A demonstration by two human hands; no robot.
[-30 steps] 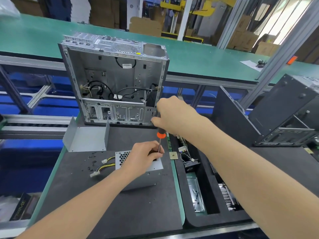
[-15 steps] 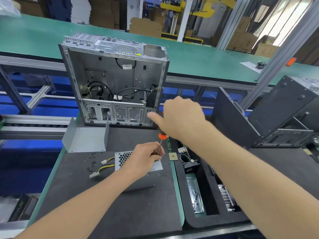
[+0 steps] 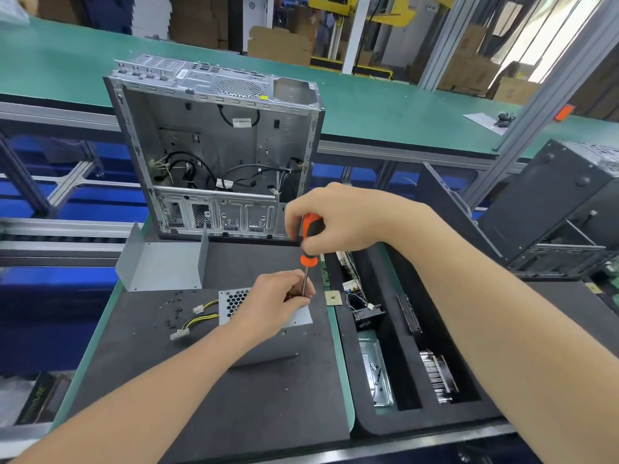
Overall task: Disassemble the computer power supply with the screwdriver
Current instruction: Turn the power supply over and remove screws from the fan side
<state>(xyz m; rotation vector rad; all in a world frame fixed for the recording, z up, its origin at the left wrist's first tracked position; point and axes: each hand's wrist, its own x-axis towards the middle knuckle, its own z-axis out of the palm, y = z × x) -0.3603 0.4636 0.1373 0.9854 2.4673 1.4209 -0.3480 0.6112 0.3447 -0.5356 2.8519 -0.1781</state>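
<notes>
Half a second back the right hand (image 3: 335, 219) lay over the top of the screwdriver (image 3: 310, 234) with one finger stretched out. Now its fingers are curled round the orange-and-black handle, more of which shows below the knuckles.

A black mat (image 3: 201, 396) edged in green covers the near bench. At twelve o'clock on it an open computer case (image 3: 217, 145) stands upright, with loose cables inside. At ten o'clock lies a bent grey metal cover (image 3: 160, 262), its walls pointing up. Small dark screws (image 3: 174, 313) are scattered at nine o'clock, just beside yellow-and-black cables (image 3: 197, 316) with white plugs that run from the power supply (image 3: 231, 306). At three o'clock a black foam tray (image 3: 385, 420) holds parts in long slots, among them a finned heat sink (image 3: 437, 376). A small square chip (image 3: 333, 299) lies near the mat's right edge. A second dark case (image 3: 549, 202) sits at two o'clock. Beyond, a green conveyor belt (image 3: 385, 108) crosses the room, with cardboard boxes (image 3: 278, 45) behind it.

The power supply lies at the mat's middle, honeycomb grille up. The left hand (image 3: 281, 299) rests on top of it, fingers bent, pinching the screwdriver's shaft close to the tip. The right hand grasps the handle above, so the tool stands nearly upright. Its tip is hidden behind the left hand's fingers.

Left hand, supply, case and screws lie as they did before.
</notes>
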